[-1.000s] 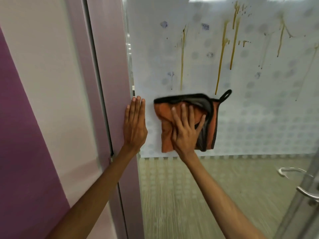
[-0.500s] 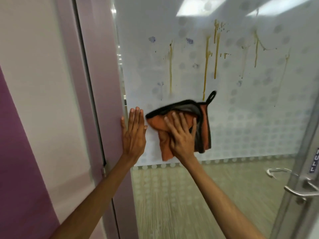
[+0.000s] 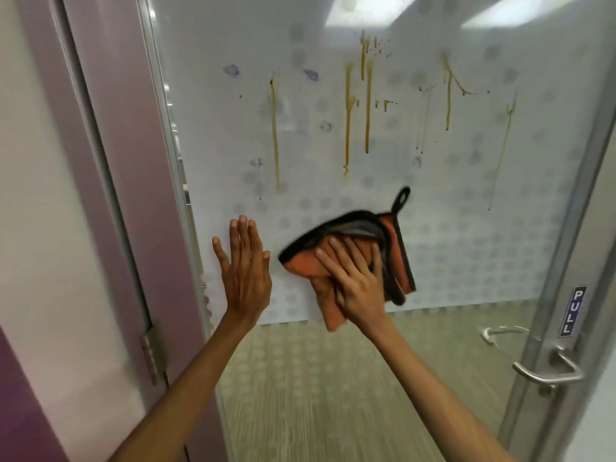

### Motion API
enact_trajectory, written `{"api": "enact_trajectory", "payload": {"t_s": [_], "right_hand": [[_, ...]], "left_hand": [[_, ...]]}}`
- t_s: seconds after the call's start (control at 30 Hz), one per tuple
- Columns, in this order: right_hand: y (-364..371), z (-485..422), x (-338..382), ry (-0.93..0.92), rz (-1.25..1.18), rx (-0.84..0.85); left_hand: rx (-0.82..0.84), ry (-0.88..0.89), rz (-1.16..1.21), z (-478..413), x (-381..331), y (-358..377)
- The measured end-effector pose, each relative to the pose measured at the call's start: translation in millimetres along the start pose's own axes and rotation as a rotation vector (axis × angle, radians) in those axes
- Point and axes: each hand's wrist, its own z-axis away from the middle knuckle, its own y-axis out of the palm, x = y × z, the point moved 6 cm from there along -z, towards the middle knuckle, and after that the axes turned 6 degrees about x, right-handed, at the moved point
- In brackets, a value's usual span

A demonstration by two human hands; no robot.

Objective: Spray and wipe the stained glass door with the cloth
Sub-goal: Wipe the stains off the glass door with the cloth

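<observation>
Flat right hand (image 3: 358,285) wipes the cloth (image 3: 398,261) on the glass door (image 3: 473,228); flat left hand (image 3: 246,271) holds nothing. Next: brown drips (image 3: 348,128) above.

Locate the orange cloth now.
In the head view, the orange cloth is pressed against the glass door under the right hand, right of the left hand and below the brown drips.

Bright, even light — ceiling-light glare (image 3: 361,11) above, cloth (image 3: 301,266) seemingly motion-blurred.
</observation>
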Motion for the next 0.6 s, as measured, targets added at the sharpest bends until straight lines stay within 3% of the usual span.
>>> {"api": "enact_trajectory", "payload": {"t_s": [0.17,0.3,0.5,0.6], "right_hand": [[-24,6,-65,0.056,0.067,-0.035],[-27,-29,-55,0.21,0.036,-0.156],[-30,15,-77,0.022,0.069,-0.07],[-46,8,-118,0.095,0.121,-0.132]], "left_hand": [[0.014,-0.017,0.013,19,-25,13],[0.013,0.06,-0.012,13,-56,25],[-0.009,0.007,0.023,9,-84,33],[-0.023,0.06,0.031,-1,-99,31]]}}
